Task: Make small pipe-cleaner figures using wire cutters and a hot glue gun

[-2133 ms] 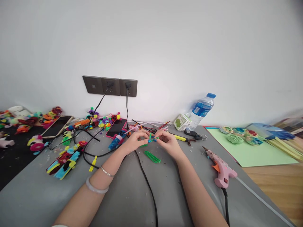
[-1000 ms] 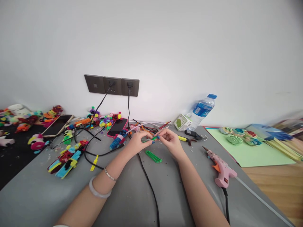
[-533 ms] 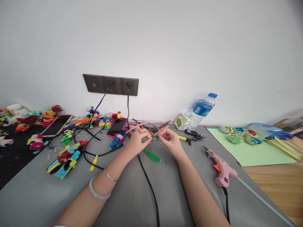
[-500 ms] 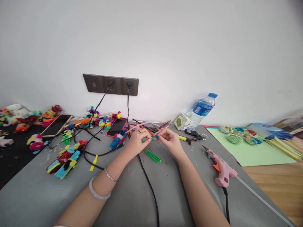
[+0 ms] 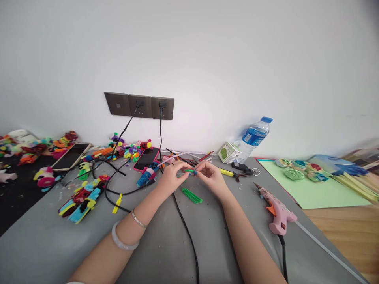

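Observation:
Between my two hands is a short green pipe cleaner [image 5: 189, 170], pinched at both ends above the grey table. My left hand [image 5: 171, 175] grips its left end with thumb and fingers closed. At the right end, my right hand [image 5: 211, 176] pinches it with the fingertips; some blue shows there, perhaps nail polish. Just below the hands a folded green pipe cleaner bundle [image 5: 192, 195] lies on the table. Behind them are loose dark and red pipe cleaners [image 5: 206, 155], partly hidden by my fingers.
A pink glue gun [image 5: 278, 217] lies at right with its cord toward me. Pliers [image 5: 229, 172], car key [image 5: 239, 167], water bottle [image 5: 254, 136] and carton [image 5: 227, 152] stand or lie behind. Black cables [image 5: 185, 225] cross the table; pipe cleaner figures [image 5: 84, 199] and phones [image 5: 72, 156] are left.
My fingers have shifted slightly on the green pipe cleaner, and the hands sit a little differently around it. The things on the table have stayed put.

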Demonstrator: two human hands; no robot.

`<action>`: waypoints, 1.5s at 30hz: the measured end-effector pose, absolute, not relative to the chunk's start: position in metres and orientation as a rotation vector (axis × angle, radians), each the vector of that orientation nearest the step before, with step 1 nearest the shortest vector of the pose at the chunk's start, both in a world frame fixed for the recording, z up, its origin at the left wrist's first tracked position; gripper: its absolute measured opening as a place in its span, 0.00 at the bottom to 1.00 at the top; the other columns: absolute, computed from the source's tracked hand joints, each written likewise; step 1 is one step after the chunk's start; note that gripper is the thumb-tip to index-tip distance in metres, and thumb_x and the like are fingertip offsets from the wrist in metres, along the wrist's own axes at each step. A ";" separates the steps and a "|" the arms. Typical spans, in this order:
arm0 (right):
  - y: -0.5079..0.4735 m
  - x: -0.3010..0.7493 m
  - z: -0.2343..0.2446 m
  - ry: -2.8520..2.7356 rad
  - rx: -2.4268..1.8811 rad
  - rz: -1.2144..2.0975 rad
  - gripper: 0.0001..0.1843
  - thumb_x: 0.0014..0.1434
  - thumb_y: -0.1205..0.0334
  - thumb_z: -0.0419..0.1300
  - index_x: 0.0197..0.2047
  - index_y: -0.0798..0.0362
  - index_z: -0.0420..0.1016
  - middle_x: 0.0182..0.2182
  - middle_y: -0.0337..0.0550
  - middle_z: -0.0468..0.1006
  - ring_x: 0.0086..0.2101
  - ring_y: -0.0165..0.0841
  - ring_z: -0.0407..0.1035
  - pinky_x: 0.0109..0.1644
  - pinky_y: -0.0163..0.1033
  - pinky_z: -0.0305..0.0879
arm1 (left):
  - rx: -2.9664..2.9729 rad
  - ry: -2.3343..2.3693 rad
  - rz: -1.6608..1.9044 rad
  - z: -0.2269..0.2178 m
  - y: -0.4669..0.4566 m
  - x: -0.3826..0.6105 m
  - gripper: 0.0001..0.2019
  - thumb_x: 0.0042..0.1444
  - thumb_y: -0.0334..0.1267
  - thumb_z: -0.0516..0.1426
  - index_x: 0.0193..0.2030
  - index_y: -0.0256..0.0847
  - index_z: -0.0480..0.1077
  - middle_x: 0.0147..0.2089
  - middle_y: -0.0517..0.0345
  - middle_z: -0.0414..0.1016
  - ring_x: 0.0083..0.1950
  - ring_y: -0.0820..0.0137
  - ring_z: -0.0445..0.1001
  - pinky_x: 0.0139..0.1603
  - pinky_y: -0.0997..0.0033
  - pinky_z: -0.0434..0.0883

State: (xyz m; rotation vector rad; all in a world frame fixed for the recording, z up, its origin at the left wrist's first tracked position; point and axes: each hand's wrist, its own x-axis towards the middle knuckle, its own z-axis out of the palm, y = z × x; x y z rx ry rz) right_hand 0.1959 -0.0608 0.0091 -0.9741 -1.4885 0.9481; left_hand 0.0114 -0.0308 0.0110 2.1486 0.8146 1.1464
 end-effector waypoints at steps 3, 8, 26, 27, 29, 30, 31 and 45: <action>-0.062 0.195 0.010 -1.515 -0.968 0.976 0.12 0.55 0.53 0.65 0.31 0.51 0.70 0.31 0.41 0.74 0.33 0.33 0.70 0.39 0.40 0.68 | 2.119 0.818 1.112 0.013 -0.031 0.012 0.07 0.54 0.27 0.56 0.37 0.40 0.74 0.40 0.56 0.78 0.42 0.67 0.75 0.47 0.68 0.70; -0.062 0.196 0.011 -1.493 -0.945 0.988 0.10 0.55 0.54 0.65 0.32 0.51 0.70 0.34 0.43 0.74 0.35 0.33 0.69 0.40 0.39 0.68 | 2.034 0.796 1.070 0.014 -0.033 0.013 0.06 0.52 0.28 0.58 0.37 0.39 0.75 0.39 0.55 0.79 0.41 0.67 0.76 0.45 0.69 0.71; -0.061 0.197 0.008 -1.500 -1.036 1.011 0.11 0.58 0.52 0.61 0.35 0.51 0.66 0.29 0.37 0.68 0.27 0.29 0.61 0.29 0.34 0.57 | 1.951 0.879 0.960 0.014 -0.033 0.014 0.10 0.54 0.32 0.56 0.40 0.38 0.77 0.39 0.55 0.81 0.38 0.68 0.77 0.36 0.73 0.70; -0.061 0.197 0.007 -1.508 -1.035 1.003 0.11 0.59 0.53 0.60 0.35 0.51 0.66 0.29 0.37 0.67 0.27 0.29 0.61 0.29 0.34 0.56 | 1.958 0.883 0.946 0.015 -0.033 0.014 0.09 0.54 0.32 0.56 0.39 0.38 0.77 0.38 0.55 0.81 0.37 0.68 0.77 0.36 0.74 0.69; -0.062 0.197 0.007 -1.521 -1.038 0.992 0.11 0.59 0.52 0.60 0.36 0.50 0.66 0.29 0.37 0.67 0.27 0.29 0.61 0.29 0.35 0.56 | 1.966 0.889 0.926 0.016 -0.033 0.014 0.07 0.54 0.32 0.56 0.37 0.38 0.76 0.35 0.57 0.80 0.36 0.69 0.76 0.34 0.74 0.68; -0.062 0.197 0.007 -1.524 -1.041 0.992 0.11 0.59 0.52 0.60 0.36 0.50 0.66 0.29 0.37 0.67 0.27 0.29 0.60 0.30 0.35 0.56 | 1.965 0.891 0.922 0.016 -0.033 0.014 0.06 0.54 0.32 0.56 0.36 0.38 0.75 0.34 0.57 0.79 0.35 0.69 0.75 0.33 0.75 0.67; -0.062 0.196 0.007 -1.525 -1.043 0.993 0.11 0.59 0.52 0.60 0.36 0.50 0.66 0.29 0.37 0.67 0.27 0.29 0.60 0.30 0.35 0.55 | 1.963 0.894 0.924 0.016 -0.033 0.014 0.06 0.55 0.32 0.56 0.35 0.38 0.75 0.33 0.58 0.79 0.34 0.70 0.75 0.32 0.75 0.66; -0.063 0.196 0.008 -1.558 -1.073 0.931 0.11 0.60 0.52 0.58 0.36 0.51 0.66 0.29 0.37 0.67 0.28 0.29 0.60 0.31 0.35 0.56 | 1.928 0.853 0.954 0.012 -0.031 0.014 0.04 0.53 0.31 0.56 0.34 0.37 0.73 0.34 0.57 0.77 0.34 0.70 0.72 0.36 0.73 0.66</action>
